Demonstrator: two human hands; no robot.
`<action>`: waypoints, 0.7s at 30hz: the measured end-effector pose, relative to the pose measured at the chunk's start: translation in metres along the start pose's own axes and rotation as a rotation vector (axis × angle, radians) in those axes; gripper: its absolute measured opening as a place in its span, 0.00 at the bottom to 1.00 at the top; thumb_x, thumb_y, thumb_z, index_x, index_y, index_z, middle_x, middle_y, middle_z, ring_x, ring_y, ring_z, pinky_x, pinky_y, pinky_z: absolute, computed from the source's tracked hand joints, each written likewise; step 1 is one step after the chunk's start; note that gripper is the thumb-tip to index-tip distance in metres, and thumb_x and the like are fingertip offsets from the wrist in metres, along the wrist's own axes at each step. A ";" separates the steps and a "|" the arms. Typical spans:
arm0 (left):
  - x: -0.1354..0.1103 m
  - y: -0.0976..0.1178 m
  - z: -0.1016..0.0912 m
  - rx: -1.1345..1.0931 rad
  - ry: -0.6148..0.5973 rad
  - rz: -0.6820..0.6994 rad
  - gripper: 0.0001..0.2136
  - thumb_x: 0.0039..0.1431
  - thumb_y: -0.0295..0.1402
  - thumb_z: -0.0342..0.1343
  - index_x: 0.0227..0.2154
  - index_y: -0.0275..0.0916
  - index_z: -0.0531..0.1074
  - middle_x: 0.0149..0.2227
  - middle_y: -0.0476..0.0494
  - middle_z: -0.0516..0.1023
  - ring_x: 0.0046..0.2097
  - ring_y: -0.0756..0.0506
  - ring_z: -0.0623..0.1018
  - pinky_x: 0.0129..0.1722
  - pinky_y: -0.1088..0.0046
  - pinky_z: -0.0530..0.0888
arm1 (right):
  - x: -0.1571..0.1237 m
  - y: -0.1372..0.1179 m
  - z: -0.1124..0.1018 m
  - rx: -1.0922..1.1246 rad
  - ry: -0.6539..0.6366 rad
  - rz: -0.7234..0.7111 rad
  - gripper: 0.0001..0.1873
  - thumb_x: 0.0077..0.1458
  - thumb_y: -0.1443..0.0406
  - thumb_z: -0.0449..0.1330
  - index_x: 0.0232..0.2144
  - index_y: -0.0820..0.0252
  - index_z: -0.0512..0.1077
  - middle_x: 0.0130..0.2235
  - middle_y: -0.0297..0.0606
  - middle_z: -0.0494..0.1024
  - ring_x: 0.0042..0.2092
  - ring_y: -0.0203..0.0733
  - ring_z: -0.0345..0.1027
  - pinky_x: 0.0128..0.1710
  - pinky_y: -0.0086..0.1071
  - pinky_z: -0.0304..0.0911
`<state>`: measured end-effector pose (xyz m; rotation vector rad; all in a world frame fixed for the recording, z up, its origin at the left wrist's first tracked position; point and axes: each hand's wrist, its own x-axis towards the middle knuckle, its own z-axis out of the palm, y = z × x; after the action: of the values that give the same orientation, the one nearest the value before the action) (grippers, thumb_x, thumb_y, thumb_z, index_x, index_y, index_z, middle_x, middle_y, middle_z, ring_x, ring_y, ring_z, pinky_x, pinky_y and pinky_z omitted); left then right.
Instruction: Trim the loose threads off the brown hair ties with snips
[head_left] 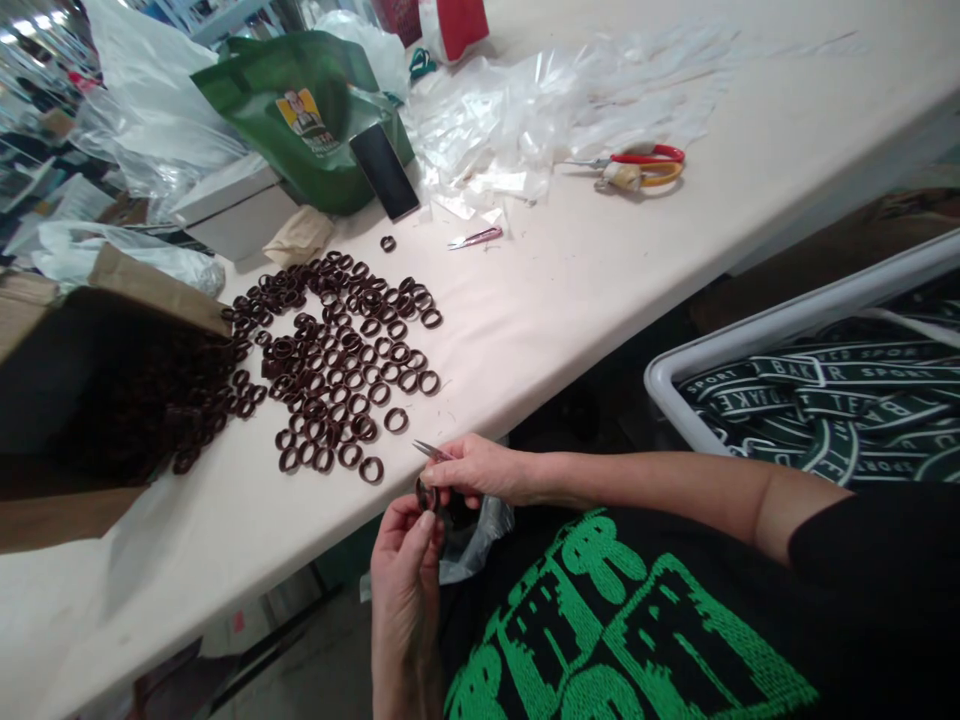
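At the table's near edge, my left hand [405, 550] is closed, pinching a small dark brown loop [427, 495] between thumb and fingers. My right hand [480, 468] is closed around a pair of small pointed snips [432, 450], whose metal blades stick out to the left above the loop. The right fingertips are close to the loop; whether they touch it I cannot tell. Many similar brown loops [345, 375] lie spread on the table beyond my hands. More of them fill the open cardboard box [135, 262] on the left, which lies on its side.
Red-and-yellow-handled scissors [649, 168] and pink tweezer-like snips [476, 238] lie on the pale table [570, 280]. Behind the loops are a green bag [292, 110], a phone [384, 172] and clear plastic bags [495, 130]. A white-rimmed bin [675, 400] with printed straps [847, 400] stands right.
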<state>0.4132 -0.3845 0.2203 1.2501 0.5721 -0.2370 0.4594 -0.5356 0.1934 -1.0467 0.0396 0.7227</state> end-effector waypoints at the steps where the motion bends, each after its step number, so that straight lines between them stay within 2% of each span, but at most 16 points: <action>1: 0.000 0.000 0.000 0.009 0.003 0.017 0.17 0.32 0.33 0.77 0.28 0.36 0.80 0.31 0.45 0.82 0.30 0.54 0.78 0.32 0.84 0.75 | 0.000 0.000 0.000 -0.015 0.011 -0.010 0.09 0.55 0.64 0.60 0.26 0.65 0.72 0.24 0.30 0.72 0.23 0.28 0.60 0.17 0.20 0.54; 6: -0.001 0.000 0.001 -0.009 -0.013 -0.003 0.16 0.33 0.33 0.76 0.28 0.36 0.80 0.32 0.46 0.82 0.31 0.54 0.78 0.33 0.85 0.75 | 0.000 -0.002 -0.001 -0.053 0.009 -0.027 0.09 0.56 0.64 0.59 0.28 0.65 0.72 0.25 0.30 0.72 0.23 0.27 0.60 0.17 0.18 0.55; 14: 0.000 -0.001 0.004 -0.058 0.007 -0.050 0.17 0.28 0.32 0.77 0.25 0.35 0.80 0.30 0.45 0.82 0.30 0.54 0.79 0.32 0.85 0.75 | 0.004 0.004 -0.004 0.006 -0.067 0.035 0.11 0.58 0.64 0.58 0.27 0.66 0.73 0.23 0.29 0.70 0.22 0.26 0.57 0.17 0.18 0.53; 21: -0.002 -0.003 0.006 -0.092 0.028 -0.069 0.17 0.31 0.33 0.77 0.28 0.35 0.81 0.31 0.46 0.82 0.29 0.55 0.77 0.31 0.86 0.75 | 0.001 -0.006 -0.003 -0.239 -0.052 -0.031 0.11 0.62 0.62 0.56 0.31 0.65 0.72 0.26 0.30 0.71 0.24 0.29 0.60 0.21 0.21 0.56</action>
<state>0.4115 -0.3914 0.2205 1.1478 0.6447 -0.2486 0.4642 -0.5396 0.1959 -1.2529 -0.1098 0.7385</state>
